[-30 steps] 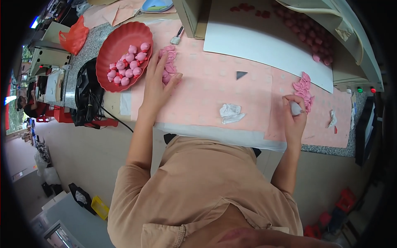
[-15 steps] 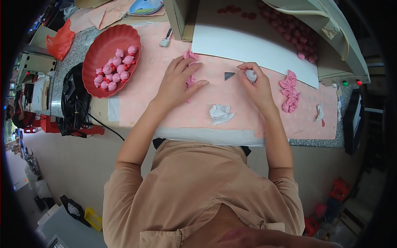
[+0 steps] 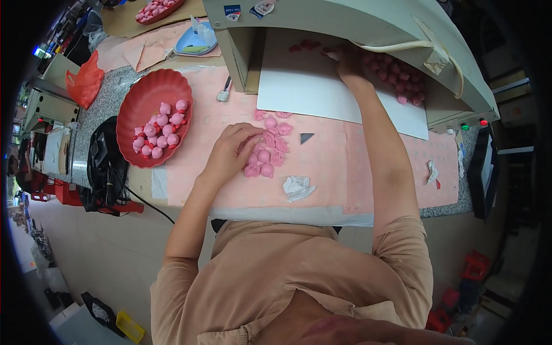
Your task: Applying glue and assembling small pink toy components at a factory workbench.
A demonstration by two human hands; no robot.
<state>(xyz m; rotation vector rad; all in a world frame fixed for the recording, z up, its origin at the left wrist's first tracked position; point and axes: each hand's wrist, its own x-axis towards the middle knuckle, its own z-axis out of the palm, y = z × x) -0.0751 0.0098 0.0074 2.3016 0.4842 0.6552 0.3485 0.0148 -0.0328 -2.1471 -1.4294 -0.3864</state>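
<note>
My left hand (image 3: pixel 233 150) rests on the pink mat with its fingers curled together, fingertips against a cluster of pink pieces (image 3: pixel 277 142). Frilly, petal-like bits and smooth balls make up that cluster. Whether the fingers pinch one of them is hidden. Deep in the grey cabinet, my right hand (image 3: pixel 349 63) is over the white board (image 3: pixel 310 86). Its fingers are closed and shaded, with a small pale tip showing at their left. Close to it lie a few red pieces (image 3: pixel 305 45) and a heap of pink-red balls (image 3: pixel 397 75). A dark triangular piece (image 3: pixel 307 138) lies between my hands.
A red scalloped bowl (image 3: pixel 129 103) with pink balls and red bits stands at left. Behind are a brush (image 3: pixel 223 92) and a blue tray (image 3: pixel 187 43) with white bottles. Crumpled white tissue (image 3: pixel 298 188) lies in front. The cabinet's frame (image 3: pixel 233 60) borders my right arm's reach.
My right hand has gone from the mat, where it held a white bottle, forward into the cabinet. My left hand's fingers have curled in. The pink pieces at right are gone; balls show beside my left hand.
</note>
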